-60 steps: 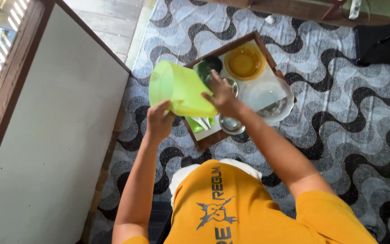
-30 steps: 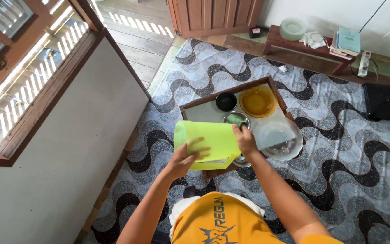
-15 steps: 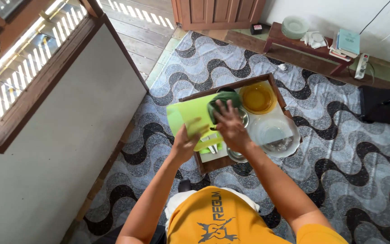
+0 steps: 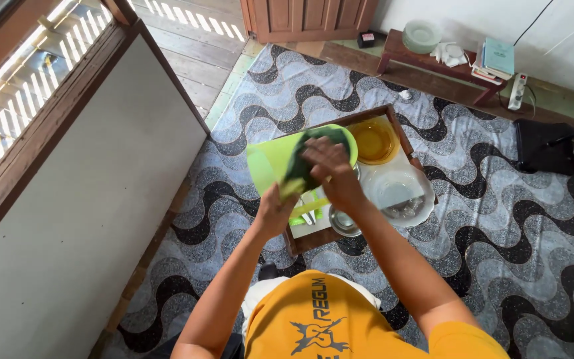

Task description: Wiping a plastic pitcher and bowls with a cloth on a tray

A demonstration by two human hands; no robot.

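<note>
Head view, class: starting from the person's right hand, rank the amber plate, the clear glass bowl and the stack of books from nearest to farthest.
1. The amber plate, in the tray just right of the right hand, is nearest.
2. The clear glass bowl comes next, at the tray's right edge, lower right of the hand.
3. The stack of books is farthest, on the low bench by the wall, upper right.

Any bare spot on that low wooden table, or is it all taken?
The table is crowded: amber plate, clear bowl, steel bowl. A bare strip shows by the near-left rim, under the green container held by left hand and right hand.
</note>
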